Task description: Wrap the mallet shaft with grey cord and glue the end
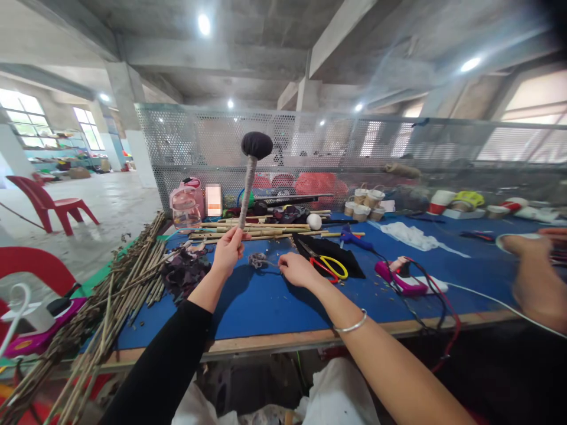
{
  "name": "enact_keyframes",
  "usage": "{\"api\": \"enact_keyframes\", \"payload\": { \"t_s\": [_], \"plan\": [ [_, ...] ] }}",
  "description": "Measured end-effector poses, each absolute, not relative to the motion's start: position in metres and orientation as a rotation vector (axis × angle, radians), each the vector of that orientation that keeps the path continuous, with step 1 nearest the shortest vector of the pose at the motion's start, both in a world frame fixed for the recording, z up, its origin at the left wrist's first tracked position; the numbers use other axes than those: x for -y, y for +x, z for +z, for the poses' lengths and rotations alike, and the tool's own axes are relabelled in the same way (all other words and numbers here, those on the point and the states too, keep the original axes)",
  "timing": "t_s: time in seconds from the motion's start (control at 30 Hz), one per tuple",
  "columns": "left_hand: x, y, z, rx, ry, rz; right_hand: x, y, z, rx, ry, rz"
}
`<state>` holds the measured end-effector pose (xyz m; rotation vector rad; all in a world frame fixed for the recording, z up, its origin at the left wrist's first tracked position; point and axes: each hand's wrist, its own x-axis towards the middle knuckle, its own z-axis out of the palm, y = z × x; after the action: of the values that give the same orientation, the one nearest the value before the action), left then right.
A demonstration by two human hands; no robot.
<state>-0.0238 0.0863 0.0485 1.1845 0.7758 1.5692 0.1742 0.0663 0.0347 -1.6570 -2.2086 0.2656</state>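
My left hand (229, 252) is closed round the lower end of a mallet-like stick (248, 189), held nearly upright. Grey yarn or strip covers its shaft, and a round head (257, 145) of dark cloth tops it. On the blue table, a small tangle of grey yarn (257, 260) lies between my hands. A thin strand runs from it to my right hand (296, 268), whose fingers are pinched together on it low over the tabletop. Just beyond that hand, scissors (334, 267) with one red and one yellow handle rest on a black cloth (349, 254).
Dry twigs (119, 277) heap along the table's left end, beside dark cloth scraps (185, 273). Bamboo sticks (266, 227), a white ball (314, 221) and a blue glue gun (355, 238) lie farther back. A purple power strip (401, 280) trails cables; another person's hand (531, 254) works at right.
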Motion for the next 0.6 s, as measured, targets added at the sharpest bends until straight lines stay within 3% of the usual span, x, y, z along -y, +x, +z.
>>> {"api": "enact_keyframes", "payload": {
  "t_s": [0.17,0.3,0.43,0.6],
  "plan": [
    [-0.088,-0.027,0.051,-0.854,1.211,1.726,-0.076,0.198,0.05,2.036,-1.823,0.189],
    [-0.089,-0.032,0.057,-0.894,1.155,1.874,-0.089,0.265,0.059,1.251,-1.716,-0.088],
    [-0.091,-0.037,0.059,-0.891,1.129,1.954,-0.095,0.321,0.067,0.516,-1.349,0.071],
    [-0.091,-0.037,0.056,-0.927,1.208,1.93,-0.106,0.321,0.072,0.671,-1.267,0.092]
  ]
}}
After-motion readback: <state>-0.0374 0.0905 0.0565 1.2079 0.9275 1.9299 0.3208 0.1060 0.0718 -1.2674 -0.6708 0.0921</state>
